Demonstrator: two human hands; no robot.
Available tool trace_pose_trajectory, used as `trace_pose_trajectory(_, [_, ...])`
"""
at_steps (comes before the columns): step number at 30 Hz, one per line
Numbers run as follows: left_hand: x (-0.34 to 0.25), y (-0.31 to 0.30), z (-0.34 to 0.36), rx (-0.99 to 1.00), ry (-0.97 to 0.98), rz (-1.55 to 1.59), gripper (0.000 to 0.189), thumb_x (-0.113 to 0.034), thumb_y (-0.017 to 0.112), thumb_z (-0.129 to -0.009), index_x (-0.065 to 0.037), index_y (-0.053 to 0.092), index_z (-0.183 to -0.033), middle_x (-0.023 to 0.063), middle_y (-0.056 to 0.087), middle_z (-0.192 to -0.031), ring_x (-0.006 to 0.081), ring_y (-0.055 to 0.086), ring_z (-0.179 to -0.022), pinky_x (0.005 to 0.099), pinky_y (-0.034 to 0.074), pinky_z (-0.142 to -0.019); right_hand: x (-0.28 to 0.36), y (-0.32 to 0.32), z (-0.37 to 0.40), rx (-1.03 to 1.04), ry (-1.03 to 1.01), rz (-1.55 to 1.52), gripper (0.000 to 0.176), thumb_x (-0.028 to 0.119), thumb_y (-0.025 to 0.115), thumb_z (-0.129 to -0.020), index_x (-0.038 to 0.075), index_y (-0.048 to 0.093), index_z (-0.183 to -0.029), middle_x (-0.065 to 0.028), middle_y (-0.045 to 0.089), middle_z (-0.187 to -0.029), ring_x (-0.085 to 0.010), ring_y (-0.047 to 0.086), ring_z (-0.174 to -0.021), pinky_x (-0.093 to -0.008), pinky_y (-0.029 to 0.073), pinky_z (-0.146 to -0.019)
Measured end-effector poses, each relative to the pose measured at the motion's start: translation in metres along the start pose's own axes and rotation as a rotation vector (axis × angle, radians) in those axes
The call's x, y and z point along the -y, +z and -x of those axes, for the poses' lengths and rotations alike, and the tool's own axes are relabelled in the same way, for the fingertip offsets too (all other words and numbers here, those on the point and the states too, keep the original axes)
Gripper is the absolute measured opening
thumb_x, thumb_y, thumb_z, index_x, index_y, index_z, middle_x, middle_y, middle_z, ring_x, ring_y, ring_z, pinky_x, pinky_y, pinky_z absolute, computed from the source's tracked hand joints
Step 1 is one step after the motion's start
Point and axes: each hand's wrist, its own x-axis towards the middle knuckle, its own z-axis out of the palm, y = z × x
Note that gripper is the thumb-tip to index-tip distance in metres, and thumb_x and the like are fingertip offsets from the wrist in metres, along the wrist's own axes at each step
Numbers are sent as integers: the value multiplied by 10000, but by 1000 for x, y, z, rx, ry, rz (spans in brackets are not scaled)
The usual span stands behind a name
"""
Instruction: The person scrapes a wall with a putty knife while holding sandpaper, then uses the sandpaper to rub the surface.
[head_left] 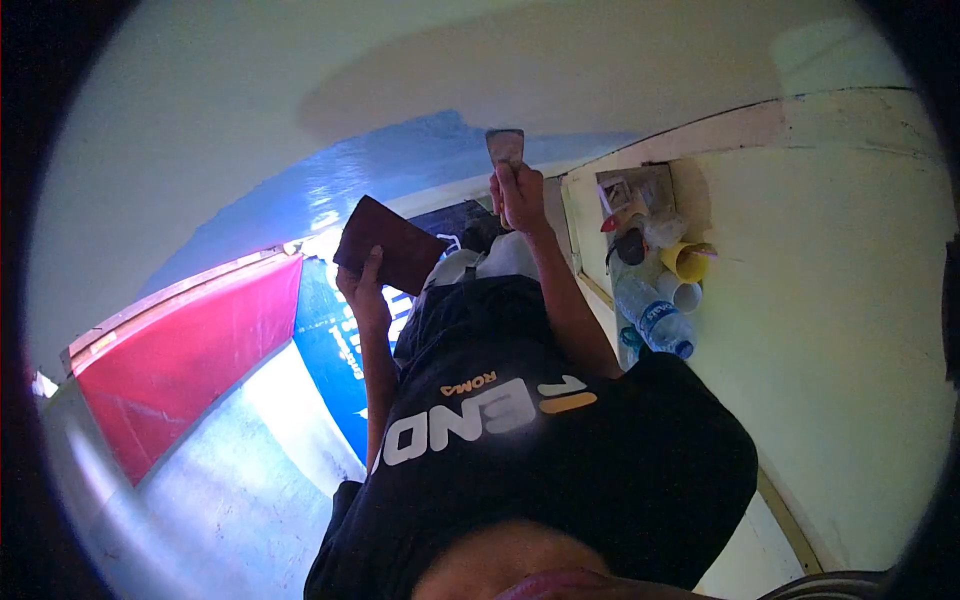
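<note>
My left hand (362, 285) grips a flat dark reddish-brown piece (390, 245), thumb on its face and fingers at its lower left edge. What the piece is made of I cannot tell. My right hand (520, 195), higher up and to the right, is closed round the handle of a scraper (505, 147). The scraper's flat, wide blade points up, over the border between the pale surface (400, 60) and the blue area (400, 155). Whether the blade touches that surface is not clear. The two hands are apart.
At the right, a ledge or opening in the pale wall (820, 250) holds a plastic bottle (655, 315), a yellow cup (685, 262), a white cup (682, 293) and plastic bags. To the left are a red panel (190, 360) and a blue lettered banner (330, 340).
</note>
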Motion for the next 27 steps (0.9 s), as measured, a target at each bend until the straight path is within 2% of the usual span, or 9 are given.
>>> trace_pose_trajectory(3, [4, -1, -1, -18, 33, -33, 301, -90, 680, -825, 2, 606, -1102, 76, 661, -974, 157, 620, -889, 306, 493, -786, -6, -1, 1, 1, -6, -58, 404, 335, 484, -977, 33, 533, -714, -10, 507, -479, -88, 484, -377, -262, 389, -360])
trace_pose_trajectory(7, [9, -7, -3, -15, -39, 20, 302, -84, 680, -823, -2, 606, -1104, 77, 663, -995, 163, 625, -898, 312, 493, -801, -6, -2, 3, -10, 26, -114, 364, 289, 505, -974, 31, 531, -719, -9, 503, -497, -81, 470, -379, -253, 380, -352])
trace_pose_trajectory(10, [5, -1, -4, -19, 35, 11, 289, -88, 685, -822, -13, 611, -1090, 73, 662, -994, 160, 627, -890, 315, 493, -801, 4, 0, -4, 13, 8, -125, 359, 281, 510, -973, 29, 527, -718, -7, 490, -505, -77, 458, -380, -247, 373, -347])
trace_pose_trajectory(13, [9, -5, -3, -1, -53, 56, 285, -95, 684, -828, -15, 611, -1092, 70, 660, -996, 155, 622, -897, 311, 491, -799, -2, -2, 8, -25, 49, -96, 360, 281, 510, -974, 27, 528, -719, -5, 486, -508, -76, 452, -381, -247, 369, -345])
trace_pose_trajectory(16, [4, 1, -3, -8, 32, 39, 284, -92, 680, -833, -11, 609, -1095, 68, 657, -995, 150, 617, -905, 304, 491, -793, 4, -1, 1, -42, 32, -100, 365, 279, 500, -977, 27, 534, -715, -3, 491, -500, -75, 454, -376, -249, 364, -345])
trace_pose_trajectory(19, [8, -3, -4, -26, -56, 36, 291, -84, 674, -834, -3, 605, -1105, 72, 655, -1007, 152, 612, -921, 299, 483, -806, 6, -5, -1, -22, -5, -75, 379, 287, 484, -983, 32, 537, -708, -2, 490, -482, -75, 457, -371, -250, 363, -346])
trace_pose_trajectory(23, [9, -5, -8, 8, -32, 36, 281, -82, 667, -839, 1, 606, -1101, 71, 653, -1005, 151, 610, -920, 300, 479, -807, -9, -9, -1, -17, -29, -35, 394, 299, 466, -990, 37, 530, -703, -1, 478, -460, -75, 462, -369, -250, 364, -348])
trace_pose_trajectory(26, [12, -5, -8, -3, -18, 16, 291, -86, 658, -846, 5, 601, -1117, 72, 649, -1007, 152, 605, -919, 302, 475, -814, 14, -6, -3, 37, -33, -6, 392, 303, 462, -991, 35, 527, -713, 2, 471, -461, -73, 459, -372, -249, 366, -353])
trace_pose_trajectory(27, [10, -8, -6, 11, -102, 35, 316, -81, 658, -840, 11, 595, -1136, 78, 647, -1026, 159, 601, -939, 305, 468, -836, 10, -6, 3, 24, 9, -34, 395, 310, 472, -989, 38, 524, -707, -1, 474, -482, -72, 451, -378, -245, 365, -355])
